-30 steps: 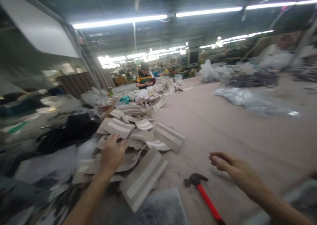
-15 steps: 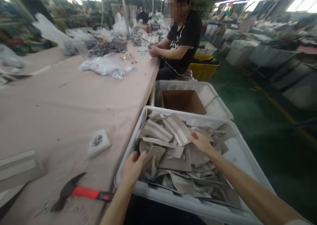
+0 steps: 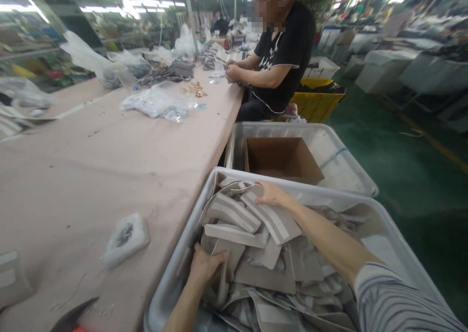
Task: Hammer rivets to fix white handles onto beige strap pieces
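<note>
Claw hammer: dark metal head with a trace of red handle (image 3: 75, 316), cut off by the lower edge of my view, lying on the pinkish-beige covered tabletop (image 3: 146, 151).
Near bin: large white plastic tub with a rounded rim (image 3: 171, 278), standing against the tabletop's edge and heaped with pieces.
Bin contents: flat grey-beige panels with pale stripes (image 3: 281, 224), lying loose at many angles, some curled or folded.
My left hand: inside the bin by its left wall (image 3: 205, 266), thumb and forefinger spread apart, thumb against a folded panel.
My right hand: reaching across the bin (image 3: 272, 194), fingertips at the upper end of a two-striped panel; I cannot tell whether they pinch it. Sleeve white with dark stripes (image 3: 398, 293).
White packet: squarish, with small dark bits in its middle (image 3: 126, 239), on the tabletop left of the bin.
Far bin: second white plastic tub (image 3: 340, 168), just beyond the first, holding an open brown cardboard box (image 3: 281, 156).
Clear plastic bag: crumpled on the tabletop (image 3: 157, 103), near a scatter of small gold-coloured parts (image 3: 196, 89).
Co-worker: person in a black short-sleeved top (image 3: 296, 39), seated at the tabletop's edge, both hands together over it.
Yellow crate: behind the co-worker (image 3: 316, 105), on the green floor (image 3: 373, 146).
</note>
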